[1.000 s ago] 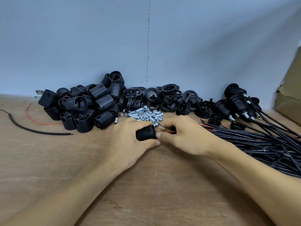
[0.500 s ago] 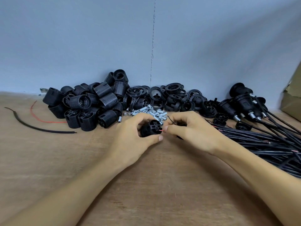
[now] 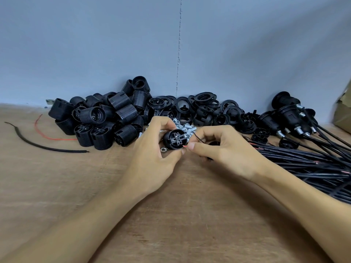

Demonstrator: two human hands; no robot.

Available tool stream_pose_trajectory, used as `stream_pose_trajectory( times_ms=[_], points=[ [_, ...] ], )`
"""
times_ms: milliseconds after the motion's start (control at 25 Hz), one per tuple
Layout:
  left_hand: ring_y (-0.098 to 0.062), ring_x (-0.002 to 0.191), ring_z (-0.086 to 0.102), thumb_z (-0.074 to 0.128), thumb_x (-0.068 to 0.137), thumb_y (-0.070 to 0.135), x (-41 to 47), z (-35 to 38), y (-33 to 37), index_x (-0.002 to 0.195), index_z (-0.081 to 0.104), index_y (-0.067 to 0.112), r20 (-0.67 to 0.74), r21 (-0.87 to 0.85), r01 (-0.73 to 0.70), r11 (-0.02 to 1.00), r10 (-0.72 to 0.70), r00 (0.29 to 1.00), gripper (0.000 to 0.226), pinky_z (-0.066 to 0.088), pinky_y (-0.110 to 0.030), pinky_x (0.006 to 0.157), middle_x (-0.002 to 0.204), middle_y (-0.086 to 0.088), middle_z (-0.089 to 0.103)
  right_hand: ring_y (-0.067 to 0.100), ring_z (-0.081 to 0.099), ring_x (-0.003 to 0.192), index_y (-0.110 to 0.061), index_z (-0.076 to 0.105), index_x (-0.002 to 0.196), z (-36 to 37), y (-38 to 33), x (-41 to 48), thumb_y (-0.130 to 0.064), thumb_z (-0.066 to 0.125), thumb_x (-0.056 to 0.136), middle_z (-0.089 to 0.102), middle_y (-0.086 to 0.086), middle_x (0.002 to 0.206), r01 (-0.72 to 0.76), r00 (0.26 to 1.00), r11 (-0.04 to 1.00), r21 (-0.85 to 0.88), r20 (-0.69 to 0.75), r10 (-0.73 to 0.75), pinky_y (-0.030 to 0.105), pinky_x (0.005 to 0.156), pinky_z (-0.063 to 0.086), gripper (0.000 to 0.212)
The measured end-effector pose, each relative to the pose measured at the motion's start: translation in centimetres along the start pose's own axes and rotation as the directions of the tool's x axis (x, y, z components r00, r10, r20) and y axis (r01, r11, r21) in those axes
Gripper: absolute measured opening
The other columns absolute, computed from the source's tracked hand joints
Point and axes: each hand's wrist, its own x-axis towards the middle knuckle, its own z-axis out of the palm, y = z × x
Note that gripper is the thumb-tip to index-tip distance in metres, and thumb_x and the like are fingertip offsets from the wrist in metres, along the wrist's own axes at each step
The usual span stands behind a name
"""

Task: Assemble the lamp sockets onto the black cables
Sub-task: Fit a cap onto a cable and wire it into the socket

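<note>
My left hand [image 3: 152, 154] wrapped round socket [image 3: 174, 139], frame centre, terminal end facing me. My right hand [image 3: 222, 150] pinching red wire [image 3: 185, 146] right at socket's rim. Socket pile [image 3: 106, 120] centre-left, cable bundle [image 3: 313, 164] hugging right edge. Open tabletop [image 3: 171, 215] across lower frame.

Soft, even light is coming from above, leaving only faint shadows on the wooden table [image 3: 57, 186]. The black sockets [image 3: 124, 113] are showing dull highlights. The wall [image 3: 95, 44] is darkening leftward. The frame edges are bowing, and the cardboard [image 3: 343, 114] is blurring.
</note>
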Motion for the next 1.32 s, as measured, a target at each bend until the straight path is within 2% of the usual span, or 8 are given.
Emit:
stream_pose_trajectory(
  times_ms=[120, 400, 640, 840, 960, 1080, 1200, 1320],
  points=[
    [-0.012, 0.106, 0.067, 0.079, 0.078, 0.012, 0.0, 0.0, -0.1, 0.102, 0.049, 0.044, -0.008, 0.024, -0.005, 1.000, 0.005, 1.000, 0.050, 0.056, -0.041, 0.095, 0.102, 0.011, 0.070, 0.011, 0.051, 0.065, -0.025, 0.076, 0.078, 0.0, 0.1, 0.0, -0.018, 0.074, 0.091, 0.063, -0.003, 0.068, 0.007, 1.000, 1.000, 0.024, -0.010, -0.007, 0.029, 0.064, 0.043, 0.015],
    [-0.013, 0.101, 0.070, 0.081, 0.076, 0.016, 0.1, 0.0, -0.3, 0.100, 0.051, 0.045, -0.057, 0.040, -0.001, 0.999, 0.003, 0.998, 0.048, 0.057, -0.046, 0.091, 0.102, 0.009, 0.072, 0.002, 0.052, 0.063, -0.019, 0.077, 0.082, 0.1, -0.1, 0.0, -0.014, 0.076, 0.089, 0.063, -0.010, 0.067, 0.034, 0.999, 0.999, 0.015, -0.031, -0.033, 0.016, 0.064, 0.042, 0.009],
    [-0.015, 0.102, 0.067, 0.085, 0.076, 0.022, 0.1, 0.2, -0.5, 0.102, 0.057, 0.039, -0.099, 0.115, -0.051, 0.992, 0.063, 0.993, 0.042, 0.056, -0.042, 0.088, 0.101, 0.011, 0.068, 0.009, 0.050, 0.065, -0.023, 0.074, 0.081, 0.6, -0.6, 0.0, -0.021, 0.070, 0.094, 0.062, -0.009, 0.067, 0.044, 0.996, 0.995, -0.092, -0.072, -0.050, 0.037, 0.067, 0.046, 0.014],
    [-0.014, 0.104, 0.066, 0.088, 0.074, 0.021, 0.1, 0.3, -0.6, 0.105, 0.061, 0.036, -0.119, 0.134, -0.075, 0.988, 0.091, 0.989, 0.044, 0.057, -0.042, 0.087, 0.104, 0.012, 0.065, 0.030, 0.053, 0.068, -0.023, 0.073, 0.078, 0.7, -0.8, -0.1, -0.022, 0.069, 0.095, 0.064, -0.003, 0.070, 0.028, 0.996, 0.993, -0.115, -0.083, -0.038, 0.047, 0.073, 0.049, 0.017],
    [-0.012, 0.102, 0.065, 0.089, 0.072, 0.018, 0.1, 0.3, -0.6, 0.105, 0.063, 0.034, -0.127, 0.166, -0.095, 0.982, 0.117, 0.985, 0.044, 0.056, -0.037, 0.086, 0.102, 0.011, 0.064, 0.018, 0.053, 0.064, -0.024, 0.073, 0.076, 0.7, -0.7, 0.0, -0.024, 0.069, 0.094, 0.062, -0.009, 0.067, 0.023, 0.995, 0.986, -0.166, -0.093, -0.039, 0.037, 0.067, 0.047, 0.018],
    [-0.008, 0.097, 0.062, 0.090, 0.070, 0.018, 0.2, 0.2, -0.6, 0.105, 0.071, 0.029, -0.131, 0.244, -0.110, 0.963, 0.145, 0.981, 0.041, 0.050, -0.020, 0.084, 0.101, 0.007, 0.063, 0.002, 0.049, 0.059, -0.026, 0.070, 0.073, 1.0, -0.5, 0.2, -0.024, 0.070, 0.092, 0.058, -0.020, 0.060, 0.019, 0.988, 0.946, -0.325, -0.137, -0.067, 0.014, 0.058, 0.037, 0.019],
    [-0.005, 0.096, 0.060, 0.090, 0.071, 0.019, 0.1, 0.2, -0.5, 0.108, 0.075, 0.029, -0.101, 0.302, -0.094, 0.949, 0.130, 0.986, 0.040, 0.044, -0.013, 0.086, 0.102, 0.009, 0.063, 0.002, 0.052, 0.064, -0.031, 0.062, 0.069, 1.1, -0.4, 0.3, -0.026, 0.069, 0.091, 0.057, -0.017, 0.061, 0.035, 0.986, 0.877, -0.479, -0.126, -0.108, 0.013, 0.058, 0.036, 0.024],
    [-0.006, 0.097, 0.061, 0.091, 0.070, 0.023, 0.2, 0.1, -0.6, 0.109, 0.077, 0.031, -0.058, 0.281, -0.041, 0.959, 0.060, 0.997, 0.042, 0.051, -0.025, 0.088, 0.102, 0.011, 0.065, 0.003, 0.054, 0.074, -0.029, 0.064, 0.077, 1.0, -0.2, 0.2, -0.026, 0.067, 0.092, 0.060, -0.015, 0.073, 0.095, 0.985, 0.807, -0.583, -0.061, -0.160, 0.018, 0.065, 0.037, 0.016]
  ],
)
